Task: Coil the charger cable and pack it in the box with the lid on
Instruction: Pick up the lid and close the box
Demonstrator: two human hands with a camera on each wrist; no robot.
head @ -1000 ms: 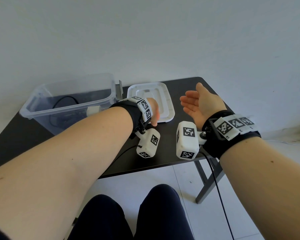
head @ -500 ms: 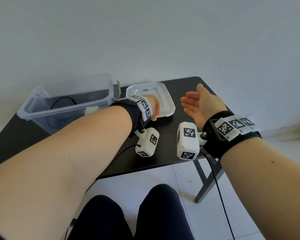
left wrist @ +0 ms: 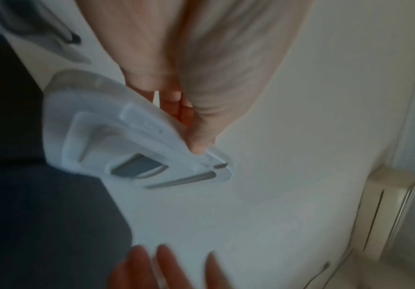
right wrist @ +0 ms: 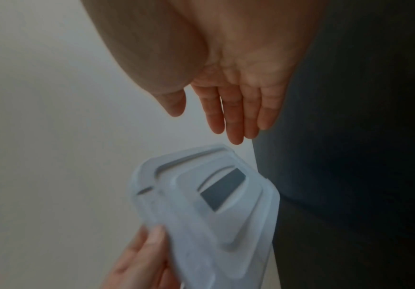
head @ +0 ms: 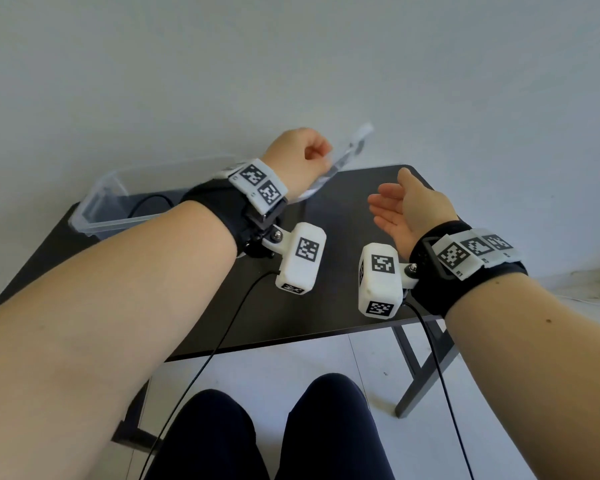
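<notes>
My left hand (head: 302, 157) pinches one edge of the white plastic lid (head: 340, 161) and holds it tilted in the air above the table. The left wrist view shows thumb and fingers (left wrist: 196, 125) clamped on the lid (left wrist: 117, 136). The clear plastic box (head: 125, 206) stands at the back left of the table, partly behind my left forearm, with the black charger cable (head: 149, 202) lying inside it. My right hand (head: 402, 206) hovers palm-up to the right of the lid, fingers (right wrist: 236, 117) straight, holding nothing. The lid (right wrist: 209, 205) sits just below those fingers in the right wrist view.
The dark table (head: 354, 271) ends close to my knees (head: 257, 431), with white floor below. A pale wall rises right behind the table. Black camera wires (head: 222, 341) hang from both wrist units down past the table's front edge.
My left hand has lifted the lid off the table and tilted it up in the air. The right hand has stayed open in nearly the same place.
</notes>
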